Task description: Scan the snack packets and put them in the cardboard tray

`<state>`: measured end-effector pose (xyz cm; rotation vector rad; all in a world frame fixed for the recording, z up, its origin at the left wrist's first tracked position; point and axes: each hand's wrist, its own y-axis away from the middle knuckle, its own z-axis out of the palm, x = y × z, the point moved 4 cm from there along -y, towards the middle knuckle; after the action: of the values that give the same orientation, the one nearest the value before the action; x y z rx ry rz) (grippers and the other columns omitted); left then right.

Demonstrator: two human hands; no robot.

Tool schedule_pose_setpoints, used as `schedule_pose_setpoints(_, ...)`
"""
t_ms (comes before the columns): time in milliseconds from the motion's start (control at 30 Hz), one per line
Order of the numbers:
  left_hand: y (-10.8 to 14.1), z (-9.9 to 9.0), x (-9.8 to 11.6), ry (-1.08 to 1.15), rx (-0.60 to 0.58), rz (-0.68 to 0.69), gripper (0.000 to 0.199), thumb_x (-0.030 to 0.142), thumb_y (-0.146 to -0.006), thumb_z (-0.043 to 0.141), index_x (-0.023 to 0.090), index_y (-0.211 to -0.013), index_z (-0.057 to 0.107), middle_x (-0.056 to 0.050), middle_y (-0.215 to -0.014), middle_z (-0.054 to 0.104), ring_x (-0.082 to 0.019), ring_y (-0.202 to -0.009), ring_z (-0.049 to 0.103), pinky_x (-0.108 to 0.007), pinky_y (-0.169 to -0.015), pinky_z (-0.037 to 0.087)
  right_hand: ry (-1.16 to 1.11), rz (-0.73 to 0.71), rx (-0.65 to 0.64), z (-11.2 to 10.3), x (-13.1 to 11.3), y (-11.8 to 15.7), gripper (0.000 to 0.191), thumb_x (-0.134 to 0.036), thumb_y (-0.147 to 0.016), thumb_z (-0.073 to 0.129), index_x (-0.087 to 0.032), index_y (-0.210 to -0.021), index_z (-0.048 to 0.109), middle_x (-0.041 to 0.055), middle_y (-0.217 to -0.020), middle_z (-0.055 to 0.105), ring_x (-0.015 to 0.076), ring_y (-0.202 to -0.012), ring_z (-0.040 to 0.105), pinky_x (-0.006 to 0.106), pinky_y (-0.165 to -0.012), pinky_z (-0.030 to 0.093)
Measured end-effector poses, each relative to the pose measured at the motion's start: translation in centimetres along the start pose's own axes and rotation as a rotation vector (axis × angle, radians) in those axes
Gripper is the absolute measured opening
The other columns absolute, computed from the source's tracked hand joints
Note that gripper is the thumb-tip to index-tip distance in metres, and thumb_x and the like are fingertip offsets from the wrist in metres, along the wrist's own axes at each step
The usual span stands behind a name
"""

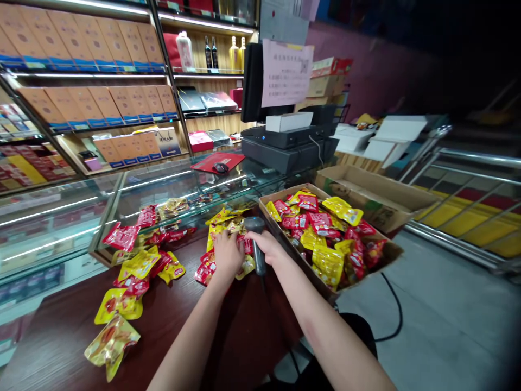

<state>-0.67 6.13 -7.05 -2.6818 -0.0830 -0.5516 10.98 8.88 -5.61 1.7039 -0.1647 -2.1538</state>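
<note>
At the frame's center, our right hand [266,245] grips a barcode scanner [258,256], our left hand [227,254] rests on snack packets [204,273] on the table [52,347].

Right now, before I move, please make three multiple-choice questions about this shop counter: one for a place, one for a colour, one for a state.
1. Where is the computer mouse?
A on the red mat
B on the floor
C on a shelf

2. What colours are the snack packets in the cardboard box?
A blue and white
B red and yellow
C green and black

3. What does the right hand hold?
A a wine bottle
B nothing
C a handheld barcode scanner

1 A: it rests on the mat.
2 B: both colours fill the box.
3 C: the hand grips it.
</note>
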Motion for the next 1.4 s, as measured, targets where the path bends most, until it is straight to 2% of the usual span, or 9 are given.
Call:
schedule_pose_setpoints(100,-1.2,-0.6,-0.8,0.07,-0.08,-0.035,0.038,0.035,-0.079,0.056,0.014,-0.108,0.069,-0.017,-0.098,0.065,-0.032,-0.097,0.057,-0.042,-0.087,0.039,0.043,-0.019,0.017,0.2,-0.7,0.1,0.006,-0.013,-0.06,0.064,-0.014,-0.063,0.058,-0.0034,-0.045,0.053,0.0111,-0.045,0.052,0.023,-0.048,0.042)
schedule_pose_setpoints(200,-2.8,-0.9,-1.8,0.273,-0.279,-0.092,0.029,0.039,-0.072,0.063,0.017,-0.087,0.074,-0.009,-0.073,0.067,-0.025,-0.074,0.061,-0.033,-0.071,0.043,0.099,-0.069,0.044,0.1,-2.0,0.3,0.009,-0.014,-0.059,0.065,-0.013,-0.067,0.062,-0.0026,-0.049,0.058,0.0116,-0.048,0.054,0.023,-0.05,0.042)
schedule_pose_setpoints(333,-4.1,-1.3,-2.6,0.573,-0.437,-0.161,0.032,0.046,-0.06,0.072,0.015,-0.065,0.072,0.0,-0.054,0.058,-0.014,-0.05,0.051,-0.025,-0.052,0.039,0.099,-0.141,0.022,0.0,-3.2,1.0,0.018,-0.016,-0.057,0.068,-0.015,-0.075,0.065,-0.001,-0.06,0.066,0.0133,-0.057,0.059,0.023,-0.056,0.045)
schedule_pose_setpoints(500,-4.1,-0.8,-3.2,0.991,-0.425,-0.427,0.042,0.047,-0.055,0.078,0.014,-0.081,0.074,-0.003,-0.071,0.066,-0.015,-0.059,0.057,-0.026,-0.052,0.048,0.099,-0.152,0.055,-0.5,-2.5,1.6,0.02,-0.019,-0.058,0.067,-0.016,-0.078,0.067,0.0005,-0.068,0.068,0.0152,-0.066,0.062,0.025,-0.062,0.047)
schedule_pose_setpoints(667,-4.1,-0.2,-3.1,1.158,-0.514,-0.436,0.044,0.04,-0.054,0.082,0.016,-0.09,0.074,-0.008,-0.088,0.07,-0.019,-0.075,0.064,-0.029,-0.06,0.054,0.138,-0.178,0.065,-0.6,-1.6,1.3,0.022,-0.023,-0.059,0.066,-0.014,-0.08,0.068,0.0025,-0.075,0.069,0.0173,-0.076,0.062,0.027,-0.069,0.047)
schedule_pose_setpoints(867,-5.2,-0.2,-2.8,1.322,-0.317,-0.523,0.039,0.035,-0.052,0.084,0.015,-0.084,0.073,-0.005,-0.079,0.071,-0.014,-0.063,0.062,-0.026,-0.06,0.051,0.235,-0.312,0.12,-0.3,-2.3,4.1,0.021,-0.024,-0.064,0.064,-0.017,-0.084,0.065,0.0013,-0.079,0.068,0.017,-0.075,0.062,0.028,-0.067,0.048)
schedule_pose_setpoints(967,-5.8,-0.7,-2.0,1.41,-0.229,-0.479,0.038,0.037,-0.055,0.082,0.016,-0.087,0.074,-0.004,-0.081,0.071,-0.012,-0.066,0.063,-0.023,-0.061,0.05,0.177,-0.252,0.078,0.4,-1.5,6.2,0.018,-0.028,-0.067,0.063,-0.017,-0.081,0.062,0.0019,-0.075,0.066,0.0164,-0.064,0.062,0.027,-0.056,0.05)
schedule_pose_setpoints(1133,-6.0,-1.9,-0.5,1.419,-0.228,-0.4,0.041,0.038,-0.061,0.079,0.017,-0.096,0.073,-0.004,-0.085,0.072,-0.012,-0.065,0.062,-0.022,-0.059,0.048,0.173,-0.141,-0.022,1.9,-0.1,8.9,0.015,-0.03,-0.071,0.059,-0.017,-0.066,0.054,-0.0037,-0.045,0.05,0.0102,-0.037,0.048,0.021,-0.036,0.039)
schedule_pose_setpoints(1400,-5.6,-2.0,0.2,1.378,-0.248,-0.408,0.041,0.037,-0.061,0.079,0.017,-0.095,0.074,-0.005,-0.084,0.072,-0.011,-0.063,0.06,-0.019,-0.054,0.044,0.169,-0.14,-0.044,2.5,0.2,10.1,0.014,-0.026,-0.072,0.055,-0.018,-0.061,0.05,-0.0063,-0.039,0.045,0.0076,-0.033,0.04,0.019,-0.034,0.036)
